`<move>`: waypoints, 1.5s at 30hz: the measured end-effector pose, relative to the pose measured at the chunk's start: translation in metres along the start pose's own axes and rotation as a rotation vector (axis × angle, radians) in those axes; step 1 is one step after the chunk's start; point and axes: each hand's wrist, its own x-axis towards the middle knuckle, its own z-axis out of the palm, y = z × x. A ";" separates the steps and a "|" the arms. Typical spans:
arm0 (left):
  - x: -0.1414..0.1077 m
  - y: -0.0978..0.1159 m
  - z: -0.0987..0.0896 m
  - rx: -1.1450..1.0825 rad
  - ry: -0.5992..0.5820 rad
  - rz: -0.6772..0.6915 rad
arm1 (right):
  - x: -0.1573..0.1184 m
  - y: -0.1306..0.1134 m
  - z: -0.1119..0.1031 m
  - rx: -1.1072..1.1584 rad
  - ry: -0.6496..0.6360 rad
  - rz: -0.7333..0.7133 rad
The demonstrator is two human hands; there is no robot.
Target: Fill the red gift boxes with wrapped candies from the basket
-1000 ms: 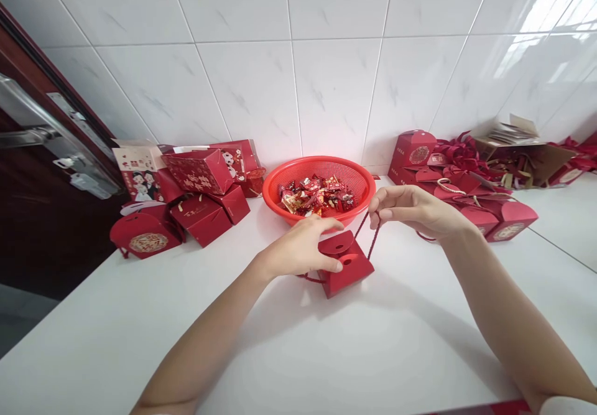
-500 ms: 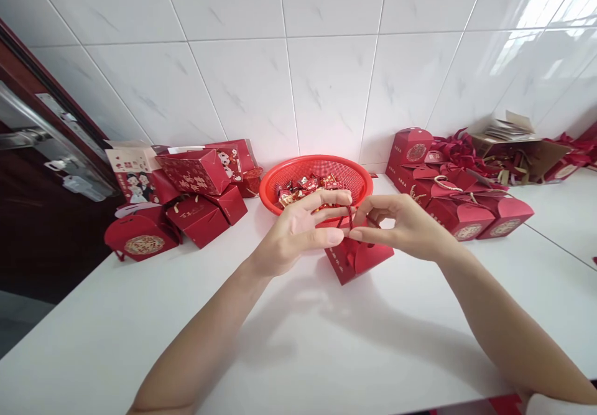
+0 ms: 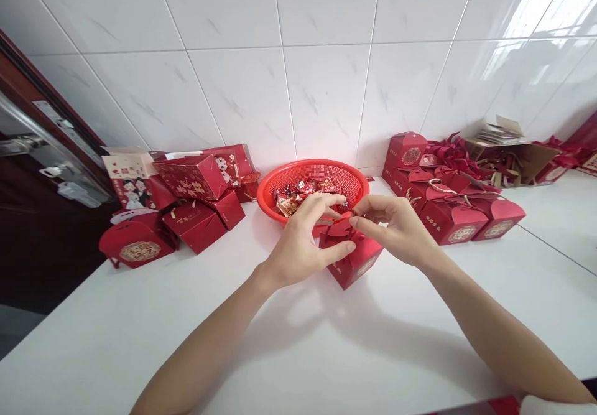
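A small red gift box (image 3: 361, 259) with a gold emblem stands on the white table in front of me. My left hand (image 3: 308, 237) is at its left side, fingers curved over the top and the thumb apart from them along the near face. At the top of the box, my right hand (image 3: 394, 225) pinches a dark red cord between thumb and index finger; the cord is mostly hidden. Just behind the box is a red plastic basket (image 3: 268, 194) holding wrapped candies (image 3: 305, 188).
Several red boxes (image 3: 196, 222) are piled on the left beside a door with keys (image 3: 79, 185). On the right are more red boxes (image 3: 454, 222), red ribbons (image 3: 450, 153) and an open cardboard box (image 3: 536, 163). A tiled wall (image 3: 326, 104) stands behind.
Both hands have come down a little toward the box. The cord stood upright between my fingers before and now hardly shows. My left thumb has moved down and away from the right fingertips.
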 end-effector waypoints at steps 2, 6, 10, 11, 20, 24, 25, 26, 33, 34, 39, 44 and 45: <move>0.001 -0.001 0.003 0.123 0.030 -0.039 | 0.000 -0.001 -0.001 0.049 0.036 0.012; 0.001 -0.005 0.007 0.192 -0.039 -0.090 | -0.001 -0.003 -0.003 0.118 0.068 0.015; 0.001 -0.009 0.009 0.211 -0.129 -0.112 | 0.000 -0.003 -0.002 0.145 0.045 0.014; 0.001 -0.009 0.009 0.223 -0.156 -0.121 | 0.000 -0.003 -0.001 0.149 0.041 0.011; 0.002 -0.009 0.000 0.196 -0.127 -0.022 | -0.037 0.002 -0.064 0.065 0.361 0.075; 0.014 -0.029 -0.013 0.265 -0.001 0.000 | -0.070 0.008 -0.114 0.110 0.841 0.051; 0.017 -0.037 -0.016 0.290 0.021 -0.003 | -0.076 0.011 -0.124 0.117 0.922 0.030; 0.021 -0.046 -0.018 0.314 0.039 -0.013 | -0.080 0.014 -0.134 0.122 0.987 0.016; 0.032 -0.084 -0.023 0.391 -0.002 -0.047 | -0.094 0.069 -0.188 -0.023 1.219 0.099; 0.032 -0.084 -0.023 0.394 -0.010 -0.038 | -0.094 0.079 -0.195 -0.037 1.183 0.097; 0.032 -0.082 -0.023 0.400 -0.023 -0.038 | -0.093 0.124 -0.213 -0.060 1.133 0.181; 0.032 -0.081 -0.024 0.400 -0.053 -0.052 | -0.083 0.142 -0.203 -0.294 1.219 0.304; 0.032 -0.081 -0.024 0.398 -0.058 -0.056 | -0.082 0.142 -0.201 -0.380 1.215 0.337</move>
